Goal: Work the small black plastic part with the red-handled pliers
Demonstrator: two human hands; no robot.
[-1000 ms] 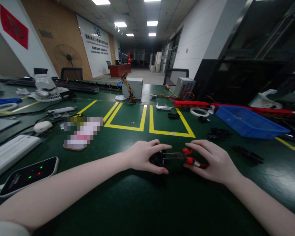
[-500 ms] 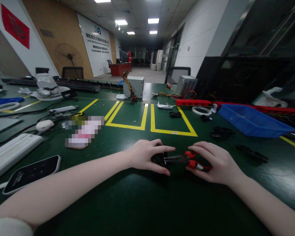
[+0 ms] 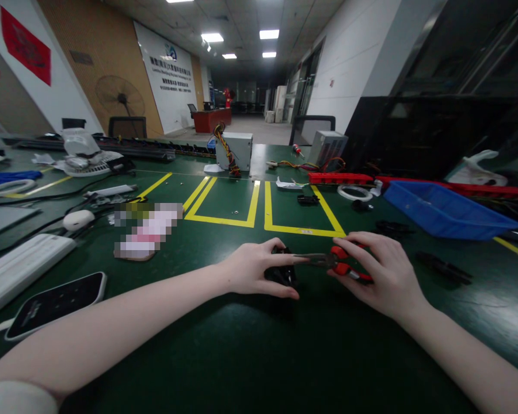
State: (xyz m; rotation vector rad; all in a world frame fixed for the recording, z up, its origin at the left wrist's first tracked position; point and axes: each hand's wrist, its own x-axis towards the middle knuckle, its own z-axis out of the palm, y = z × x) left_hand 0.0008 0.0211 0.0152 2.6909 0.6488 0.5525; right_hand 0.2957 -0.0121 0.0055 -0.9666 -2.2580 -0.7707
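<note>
My left hand (image 3: 254, 270) is curled around a small black plastic part (image 3: 287, 271) just above the green table. Its thumb and index finger reach past the part to the right. My right hand (image 3: 384, 276) grips needle-nose pliers (image 3: 339, 263) by their red handles. The jaws point left, with their tips at the upper side of the black part; whether they bite on it I cannot tell. The part's left side is hidden by my left hand.
A blue tray (image 3: 451, 213) stands right, with black parts (image 3: 442, 267) beside it. Yellow tape (image 3: 304, 232) outlines areas ahead. Power supplies (image 3: 237, 152) stand at the back. Left lie a power strip (image 3: 26, 270) and a black-faced device (image 3: 56, 305).
The pliers and my right hand have shifted slightly up and to the right. The black part has turned a little and shows more beneath the jaws. My left hand has barely moved.
</note>
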